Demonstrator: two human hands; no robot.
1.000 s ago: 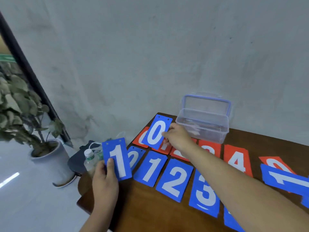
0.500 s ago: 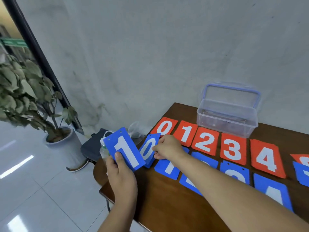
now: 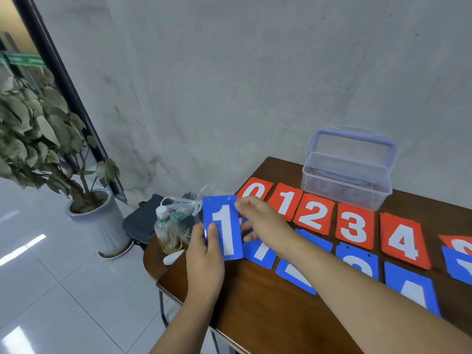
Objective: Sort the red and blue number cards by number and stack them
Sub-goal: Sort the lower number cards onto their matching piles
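Observation:
My left hand (image 3: 204, 261) holds a blue 1 card (image 3: 224, 226) upright over the table's left corner, thumb on its face. My right hand (image 3: 263, 221) pinches the right edge of that held card, where a sliver of the blue 0 card (image 3: 244, 221) shows tucked behind it. On the table, a back row of red cards reads 0 (image 3: 255, 191), 1 (image 3: 287, 200), 2 (image 3: 315, 213), 3 (image 3: 355, 223), 4 (image 3: 403, 241). Blue cards lie in front: a 1 (image 3: 260, 254), a second one (image 3: 296, 275) under my forearm, a 3 (image 3: 357, 259) and a 4 (image 3: 413, 290).
A clear plastic box (image 3: 344, 180) with its lid up stands at the back of the brown table (image 3: 255, 307). More red and blue cards overlap at the right edge (image 3: 457, 261). A bottle (image 3: 166, 231), a plastic bag (image 3: 184, 208) and a potted plant (image 3: 99, 221) sit left of the table.
My right hand carried the blue 0 card from the back row over to my left hand and slid it behind the blue 1. The red 0 is now uncovered.

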